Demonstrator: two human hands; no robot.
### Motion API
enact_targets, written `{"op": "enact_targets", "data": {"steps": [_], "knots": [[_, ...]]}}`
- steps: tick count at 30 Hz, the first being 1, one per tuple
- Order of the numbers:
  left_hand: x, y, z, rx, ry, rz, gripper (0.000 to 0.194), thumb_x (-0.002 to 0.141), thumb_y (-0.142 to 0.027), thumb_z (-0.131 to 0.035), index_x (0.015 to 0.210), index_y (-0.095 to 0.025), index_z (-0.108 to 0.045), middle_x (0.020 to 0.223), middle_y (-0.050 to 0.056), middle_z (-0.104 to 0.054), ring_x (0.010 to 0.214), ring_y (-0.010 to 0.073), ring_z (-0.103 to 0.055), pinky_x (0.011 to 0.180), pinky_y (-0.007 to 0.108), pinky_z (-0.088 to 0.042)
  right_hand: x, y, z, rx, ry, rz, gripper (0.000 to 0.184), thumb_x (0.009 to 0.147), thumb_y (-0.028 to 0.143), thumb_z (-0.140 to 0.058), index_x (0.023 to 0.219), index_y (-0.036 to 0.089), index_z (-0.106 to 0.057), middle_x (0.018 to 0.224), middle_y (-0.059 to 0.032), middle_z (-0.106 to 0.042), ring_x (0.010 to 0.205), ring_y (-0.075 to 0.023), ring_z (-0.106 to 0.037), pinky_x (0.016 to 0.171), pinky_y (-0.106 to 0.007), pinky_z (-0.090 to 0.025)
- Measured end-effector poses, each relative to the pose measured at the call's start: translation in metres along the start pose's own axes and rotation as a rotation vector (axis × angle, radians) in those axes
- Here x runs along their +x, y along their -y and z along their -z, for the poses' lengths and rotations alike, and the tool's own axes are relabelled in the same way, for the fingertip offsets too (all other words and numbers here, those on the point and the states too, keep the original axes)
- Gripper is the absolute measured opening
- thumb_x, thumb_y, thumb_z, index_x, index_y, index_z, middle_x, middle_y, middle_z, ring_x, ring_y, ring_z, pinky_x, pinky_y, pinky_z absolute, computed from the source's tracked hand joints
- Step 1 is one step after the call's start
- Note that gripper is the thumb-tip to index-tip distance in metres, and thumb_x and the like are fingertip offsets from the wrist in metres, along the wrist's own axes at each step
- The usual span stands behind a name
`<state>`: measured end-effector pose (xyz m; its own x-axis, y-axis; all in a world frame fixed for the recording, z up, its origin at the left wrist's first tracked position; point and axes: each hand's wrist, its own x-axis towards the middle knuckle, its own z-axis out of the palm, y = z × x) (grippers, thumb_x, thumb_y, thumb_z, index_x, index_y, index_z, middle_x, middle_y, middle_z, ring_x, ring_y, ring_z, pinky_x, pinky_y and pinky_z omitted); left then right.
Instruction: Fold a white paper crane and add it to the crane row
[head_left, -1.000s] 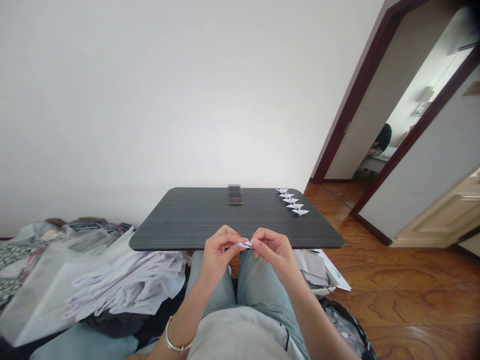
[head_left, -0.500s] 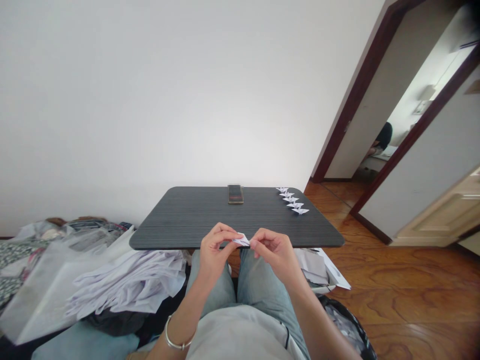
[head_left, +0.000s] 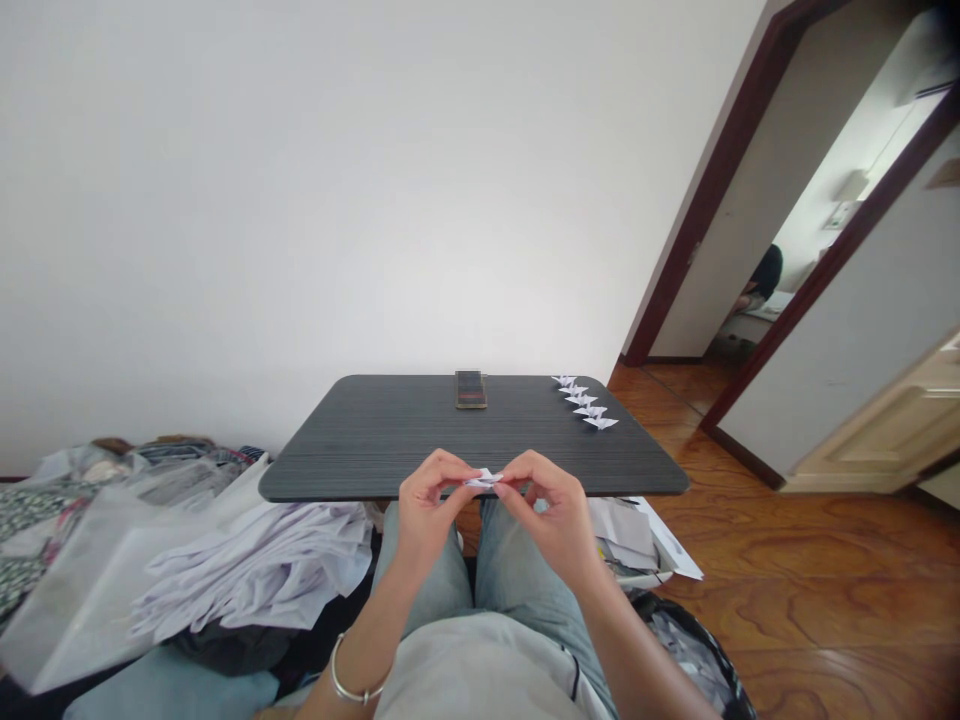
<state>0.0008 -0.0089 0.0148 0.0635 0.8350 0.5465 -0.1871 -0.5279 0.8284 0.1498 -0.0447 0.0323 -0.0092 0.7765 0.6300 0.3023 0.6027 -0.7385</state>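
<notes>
My dark, grained table (head_left: pixel 375 430) stands against a white wall (head_left: pixel 375 180); a phone (head_left: pixel 471 390) lies near its far edge, and a slanting row of small white paper birds (head_left: pixel 581 401) sits towards the right; on my left are heaped bags and clothes, with crumpled white cloth (head_left: pixel 255 565) nearest me; on my right a white tray of papers (head_left: pixel 626 540) and a black bag (head_left: pixel 697 650) stand by the wooden floor (head_left: pixel 810 560), and a doorway shows a person (head_left: pixel 765 275) partly cut off by its frame; the creases of the folded white paper (head_left: pixel 484 479) between my hands are too small to make out, my fingertips cover its ends, and I cannot tell whether it touches the tabletop; it is at the table's near edge, in front of my knees; my left hand (head_left: pixel 429 505), a bracelet (head_left: pixel 351 690) around its wrist, pinches one end between thumb and fingers; my right hand (head_left: pixel 553 510) pinches the other, both forearms angling inwards.
</notes>
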Motion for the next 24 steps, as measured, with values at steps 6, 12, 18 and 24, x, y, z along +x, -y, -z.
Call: {"op": "enact_targets", "data": {"steps": [6, 12, 18, 24], "knots": [[0.002, -0.003, -0.001, -0.109, 0.049, 0.145, 0.012, 0.062, -0.026, -0.079, 0.064, -0.018, -0.071, 0.061, -0.001, -0.055, 0.061, 0.011, -0.047, 0.059, 0.024, -0.038, 0.002, -0.012, -0.001, 0.163, 0.006, 0.007, 0.007, 0.084, 0.024, -0.059, 0.079, 0.02, -0.062, 0.073, -0.0015, -0.058, 0.063, -0.0127, -0.054, 0.051, -0.023, -0.04], [0.001, -0.002, -0.003, -0.19, 0.112, 0.244, 0.017, 0.059, -0.028, -0.08, 0.06, -0.016, -0.068, 0.059, -0.002, -0.052, 0.058, 0.0091, -0.045, 0.057, 0.023, -0.037, 0.004, -0.02, -0.003, 0.26, -0.01, 0.032, 0.008, 0.086, 0.026, -0.058, 0.08, 0.02, -0.062, 0.074, -0.0009, -0.056, 0.061, -0.0122, -0.052, 0.053, -0.024, -0.04], [0.001, -0.001, -0.003, -0.235, 0.161, 0.302, 0.019, 0.057, -0.027, -0.081, 0.058, -0.015, -0.067, 0.057, -0.003, -0.052, 0.053, 0.0075, -0.044, 0.053, 0.022, -0.035, 0.008, -0.021, 0.0, 0.299, 0.076, 0.124, 0.016, 0.09, 0.027, -0.052, 0.076, 0.02, -0.056, 0.075, -0.0007, -0.052, 0.062, -0.0118, -0.049, 0.055, -0.024, -0.04], [0.0, 0.004, 0.001, -0.251, 0.269, 0.417, 0.022, 0.06, -0.031, -0.08, 0.059, -0.014, -0.066, 0.056, -0.002, -0.054, 0.05, 0.0071, -0.045, 0.05, 0.021, -0.034, 0.014, -0.018, 0.008, 0.327, 0.24, 0.074, 0.024, 0.092, 0.035, -0.049, 0.074, 0.019, -0.054, 0.074, 0.0007, -0.047, 0.058, -0.0096, -0.044, 0.053, -0.023, -0.036]]}}
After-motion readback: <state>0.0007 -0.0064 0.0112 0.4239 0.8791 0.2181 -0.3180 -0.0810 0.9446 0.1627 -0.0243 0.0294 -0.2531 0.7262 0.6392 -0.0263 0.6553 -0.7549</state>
